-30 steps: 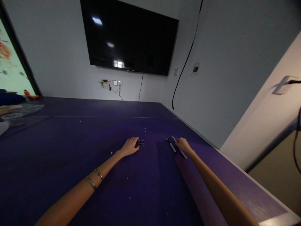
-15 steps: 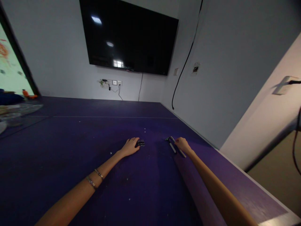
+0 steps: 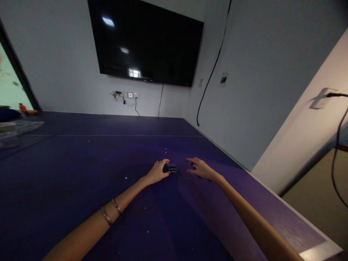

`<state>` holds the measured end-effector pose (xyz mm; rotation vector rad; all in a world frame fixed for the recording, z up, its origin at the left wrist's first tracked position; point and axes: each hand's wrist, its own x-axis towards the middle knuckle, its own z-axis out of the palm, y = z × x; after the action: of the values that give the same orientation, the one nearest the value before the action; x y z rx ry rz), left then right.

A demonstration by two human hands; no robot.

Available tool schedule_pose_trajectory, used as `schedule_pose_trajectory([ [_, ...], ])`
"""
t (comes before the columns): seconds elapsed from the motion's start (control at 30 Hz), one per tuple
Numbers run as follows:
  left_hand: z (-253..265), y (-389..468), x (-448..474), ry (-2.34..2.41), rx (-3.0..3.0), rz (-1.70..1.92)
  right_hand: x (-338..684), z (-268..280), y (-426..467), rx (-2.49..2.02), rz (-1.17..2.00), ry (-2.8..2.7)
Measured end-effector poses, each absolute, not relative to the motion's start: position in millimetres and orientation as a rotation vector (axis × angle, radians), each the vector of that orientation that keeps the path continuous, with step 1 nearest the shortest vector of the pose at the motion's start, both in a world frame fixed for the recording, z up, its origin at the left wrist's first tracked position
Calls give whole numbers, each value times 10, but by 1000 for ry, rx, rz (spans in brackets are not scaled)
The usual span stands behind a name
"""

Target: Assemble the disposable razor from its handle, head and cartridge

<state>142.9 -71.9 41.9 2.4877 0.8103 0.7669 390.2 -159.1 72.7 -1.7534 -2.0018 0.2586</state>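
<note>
My left hand (image 3: pixel 157 172), with two bracelets on its wrist, grips the left end of a small dark block (image 3: pixel 172 168) on the purple surface. The block has shiny ridged details, but its kind is too small to tell. To its right, my right hand (image 3: pixel 201 169) hovers low with thumb and fingers apart, pointing toward the block. A bit of something grey (image 3: pixel 195 166) shows between those fingers. The long grey tool seen earlier is mostly hidden by the right hand.
The purple tabletop (image 3: pixel 130 152) carries several small white specks. A clear plastic bag (image 3: pixel 19 128) and an orange object (image 3: pixel 25 109) lie at the far left. A black cable (image 3: pixel 213 69) hangs along the right wall, and a large TV (image 3: pixel 149 40) is mounted on the back wall.
My left hand has moved right with the dark block. My right hand has shifted left, its fingers spreading from the grey tool, which is now largely covered. The view has turned slightly right.
</note>
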Motion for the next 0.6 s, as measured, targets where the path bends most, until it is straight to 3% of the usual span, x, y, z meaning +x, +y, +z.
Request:
schedule_pose_trajectory([
  [0.17,520,-1083,1608,641,2551,754,3609,777,-1723,-1701,511,-2150],
  [0.6,438,-1119,1533,609,2639,728,4127,786,-1727,-1771,280,-2157],
])
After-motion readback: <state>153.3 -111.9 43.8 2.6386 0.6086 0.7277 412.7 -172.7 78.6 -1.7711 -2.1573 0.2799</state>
